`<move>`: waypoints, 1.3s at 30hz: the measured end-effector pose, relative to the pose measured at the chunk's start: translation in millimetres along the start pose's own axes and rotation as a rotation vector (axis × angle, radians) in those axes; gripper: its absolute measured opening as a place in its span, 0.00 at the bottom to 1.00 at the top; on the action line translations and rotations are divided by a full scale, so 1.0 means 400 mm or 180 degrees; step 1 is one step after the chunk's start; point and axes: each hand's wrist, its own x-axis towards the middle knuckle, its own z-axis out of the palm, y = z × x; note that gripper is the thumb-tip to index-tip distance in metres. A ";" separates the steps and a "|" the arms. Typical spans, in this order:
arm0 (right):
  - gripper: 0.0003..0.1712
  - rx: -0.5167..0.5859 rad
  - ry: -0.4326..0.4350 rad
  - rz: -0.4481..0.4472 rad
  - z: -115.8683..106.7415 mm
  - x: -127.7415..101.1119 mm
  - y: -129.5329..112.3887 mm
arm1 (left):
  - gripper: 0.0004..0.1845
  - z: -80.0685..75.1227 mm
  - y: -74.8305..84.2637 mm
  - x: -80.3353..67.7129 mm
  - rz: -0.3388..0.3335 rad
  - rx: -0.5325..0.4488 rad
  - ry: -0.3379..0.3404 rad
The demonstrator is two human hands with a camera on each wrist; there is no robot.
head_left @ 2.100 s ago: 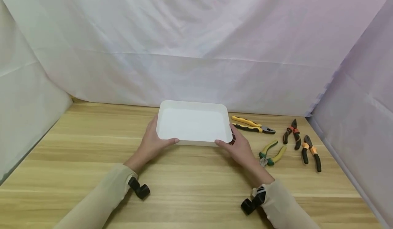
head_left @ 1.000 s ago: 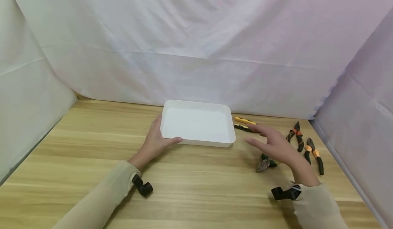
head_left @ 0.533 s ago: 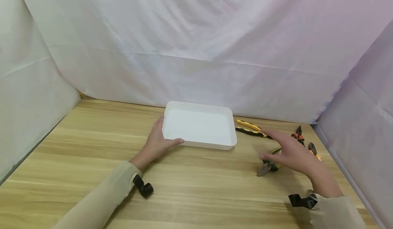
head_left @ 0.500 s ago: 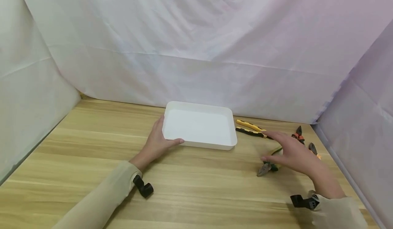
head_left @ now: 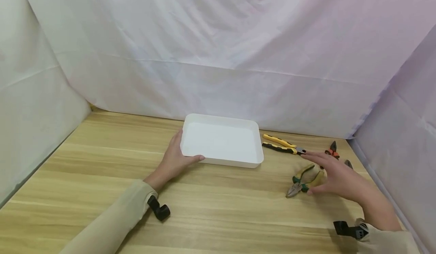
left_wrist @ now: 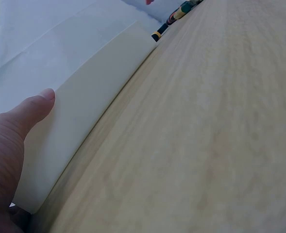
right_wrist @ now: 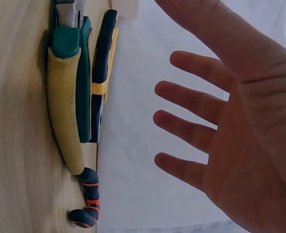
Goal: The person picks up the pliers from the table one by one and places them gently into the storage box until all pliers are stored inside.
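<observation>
A white rectangular tray (head_left: 221, 142) sits on the wooden table near the back cloth. My left hand (head_left: 173, 158) grips its near left corner, fingers along the left side and thumb over the front rim; the left wrist view shows the thumb (left_wrist: 33, 108) on the tray's wall (left_wrist: 87, 99). My right hand (head_left: 342, 178) hovers with fingers spread, holding nothing, over the right part of the table. Nearest to it are combination pliers with yellow-and-green handles (right_wrist: 65, 104), lying with handles apart. Yellow-and-black pliers (head_left: 292, 149) lie beyond, right of the tray.
Red-and-black pliers (head_left: 333, 150) lie at the back right, partly behind my right hand. Only the dark tip of another pair of pliers (head_left: 348, 164) shows beside them. White cloth (head_left: 218, 57) hangs along the table's back and sides.
My right hand has let go of the tray and moved right, over the yellow-and-green pliers. My left hand stays on the tray's corner. The head view has shifted slightly.
</observation>
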 end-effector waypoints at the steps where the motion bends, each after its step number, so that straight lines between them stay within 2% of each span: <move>1: 0.61 0.0014 -0.0032 0.0000 0.004 0.001 0.003 | 0.68 0.001 0.000 0.000 -0.0012 -0.0006 0.0005; 6: 0.62 0.0091 -0.0165 -0.0044 0.027 0.009 0.013 | 0.68 0.003 0.001 -0.001 -0.0047 0.0004 -0.0004; 10: 0.62 0.0111 -0.0172 -0.0126 0.040 0.016 0.021 | 0.68 0.002 0.000 -0.001 -0.0052 0.0030 0.0015; 19: 0.58 0.0299 -0.0269 -0.0224 0.054 0.026 0.036 | 0.68 -0.002 -0.005 0.002 -0.0059 0.0061 0.0012; 33: 0.47 0.0437 -0.0525 -0.0252 0.081 0.036 0.058 | 0.69 0.000 -0.002 0.000 -0.0077 0.0012 -0.0019; 39: 0.43 0.0397 -0.0518 -0.0276 0.090 0.042 0.053 | 0.69 -0.002 -0.001 -0.004 -0.0101 -0.0071 -0.0035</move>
